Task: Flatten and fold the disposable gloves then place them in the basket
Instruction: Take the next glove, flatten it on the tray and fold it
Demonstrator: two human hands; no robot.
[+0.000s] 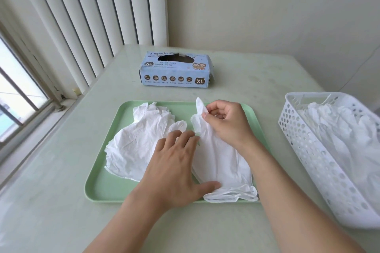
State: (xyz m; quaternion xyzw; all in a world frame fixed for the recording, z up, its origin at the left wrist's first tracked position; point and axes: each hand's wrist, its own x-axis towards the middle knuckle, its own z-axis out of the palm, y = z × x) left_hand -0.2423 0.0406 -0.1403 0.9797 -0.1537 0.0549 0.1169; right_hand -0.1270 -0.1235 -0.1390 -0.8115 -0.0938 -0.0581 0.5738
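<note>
Smoothing a limp glove on the tray — one more for the basket.

We are pinching a fingertip of the white glove with our right hand while our left hand, fingers straight, is pressing it flat on the green tray. Thin, light and probably clingy, it is best taken by its edges. A crumpled pile of gloves is waiting beside it; the white basket is already holding several (the glove box looks nearly emptied).

Soft daylight from window at left; faint shadows; wide-angle edge distortion.
</note>
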